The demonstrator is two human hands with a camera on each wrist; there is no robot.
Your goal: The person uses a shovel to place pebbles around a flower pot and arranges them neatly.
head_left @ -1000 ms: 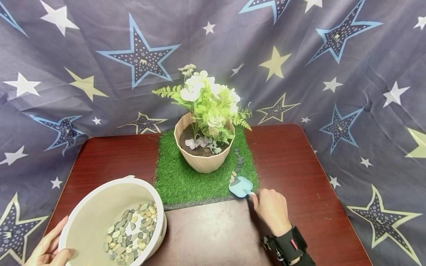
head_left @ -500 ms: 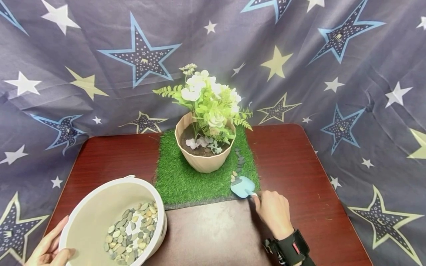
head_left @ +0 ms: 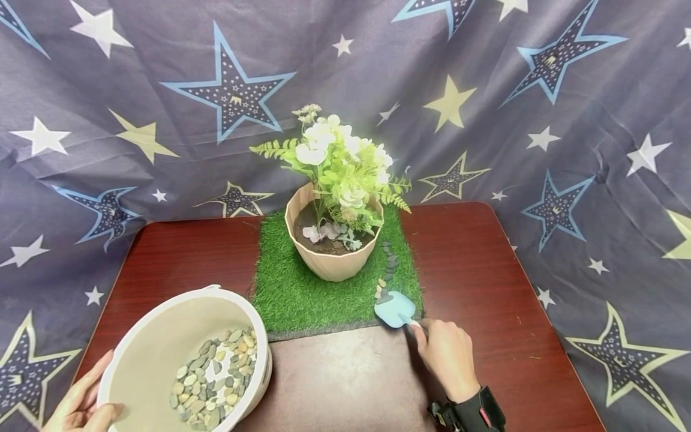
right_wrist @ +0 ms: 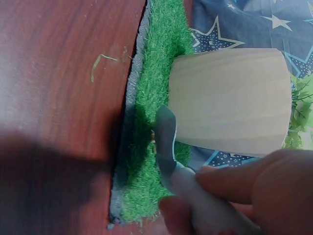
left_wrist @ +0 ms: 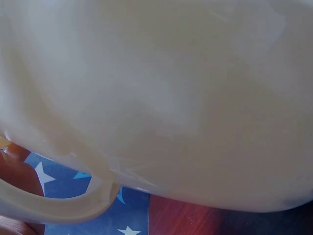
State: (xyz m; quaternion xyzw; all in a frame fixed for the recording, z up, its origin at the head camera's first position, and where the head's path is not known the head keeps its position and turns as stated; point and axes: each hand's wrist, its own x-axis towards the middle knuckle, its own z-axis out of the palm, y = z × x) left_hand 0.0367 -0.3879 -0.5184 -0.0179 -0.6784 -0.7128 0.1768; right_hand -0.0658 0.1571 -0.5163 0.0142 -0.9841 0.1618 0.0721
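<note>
In the head view my right hand (head_left: 445, 355) grips the handle of a light blue garden trowel (head_left: 396, 309). Its blade lies over the front right corner of the artificial grass mat (head_left: 302, 309). Small dark stones (head_left: 391, 264) run in a line up the mat beyond the blade, with a few pale pebbles (head_left: 380, 287) close to its tip. My left hand (head_left: 81, 401) holds the rim of a cream bucket (head_left: 135, 354) with pebbles (head_left: 197, 384) on its bottom. The bucket wall (left_wrist: 161, 98) fills most of the left wrist view. The right wrist view shows the trowel blade (right_wrist: 166, 142) edge-on.
A beige flowerpot (head_left: 335, 264) with soil, white flowers and green leaves (head_left: 351, 162) stands on the mat. Everything rests on a red-brown table (head_left: 469, 270). Behind and beside it hangs a star-patterned cloth (head_left: 378, 78).
My right hand and the trowel have shifted slightly to the right and toward the table's near edge. The left hand keeps its hold on the bucket, which stays about in place.
</note>
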